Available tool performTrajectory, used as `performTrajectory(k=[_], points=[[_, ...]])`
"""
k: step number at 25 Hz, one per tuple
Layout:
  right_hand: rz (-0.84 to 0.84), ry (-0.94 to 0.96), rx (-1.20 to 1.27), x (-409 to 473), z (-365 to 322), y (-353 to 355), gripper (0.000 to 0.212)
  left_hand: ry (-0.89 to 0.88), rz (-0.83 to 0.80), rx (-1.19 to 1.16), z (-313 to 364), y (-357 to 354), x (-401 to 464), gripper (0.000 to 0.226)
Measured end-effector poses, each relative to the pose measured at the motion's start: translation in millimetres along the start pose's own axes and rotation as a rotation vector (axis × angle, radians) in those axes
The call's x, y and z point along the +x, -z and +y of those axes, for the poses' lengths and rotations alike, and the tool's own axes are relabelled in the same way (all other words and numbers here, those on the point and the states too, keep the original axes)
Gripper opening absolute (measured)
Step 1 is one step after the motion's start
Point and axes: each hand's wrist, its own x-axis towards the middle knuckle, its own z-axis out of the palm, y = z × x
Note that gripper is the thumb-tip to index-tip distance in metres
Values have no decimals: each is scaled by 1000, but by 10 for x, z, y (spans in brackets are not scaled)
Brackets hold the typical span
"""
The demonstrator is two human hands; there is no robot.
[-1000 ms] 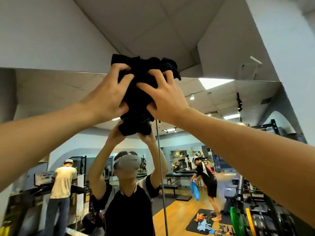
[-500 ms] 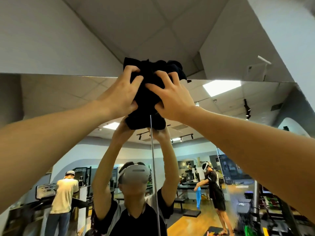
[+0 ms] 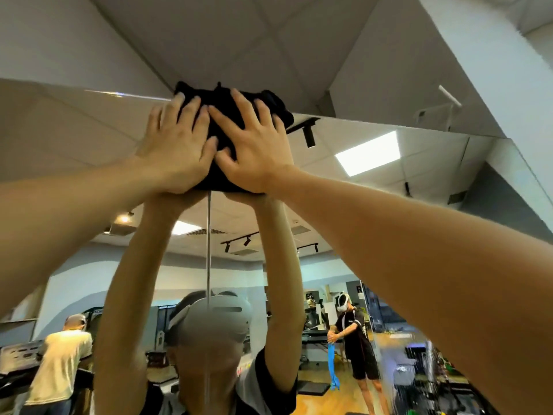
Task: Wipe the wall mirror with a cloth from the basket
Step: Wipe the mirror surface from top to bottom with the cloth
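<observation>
A bunched black cloth [image 3: 223, 98] is pressed against the wall mirror [image 3: 374, 205] at its top edge, right where two panels meet at a vertical seam [image 3: 208, 244]. My left hand [image 3: 176, 145] and my right hand [image 3: 254, 145] lie side by side on the cloth, fingers spread, both arms raised overhead. The cloth's upper part overlaps the white wall above the glass. The basket is not in view.
The mirror reflects me with a headset and raised arms, plus a gym room behind. Reflected there are a person in a light shirt [image 3: 62, 351] at left and a person holding a blue cloth [image 3: 354, 333] at right. White wall and ceiling [image 3: 269, 34] are above.
Both hands have pushed the cloth up the glass to the mirror's top edge. My view has tilted upward, so more ceiling shows.
</observation>
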Motion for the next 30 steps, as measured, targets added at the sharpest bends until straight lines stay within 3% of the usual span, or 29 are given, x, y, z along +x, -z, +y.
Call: performTrajectory(k=[8,30], points=[[58,47,34,127,496,34,64,86,82,-128,380,-106,283,58],[65,84,74,-472,2434,198,61,154,100,-91,2304,-425,933,61]])
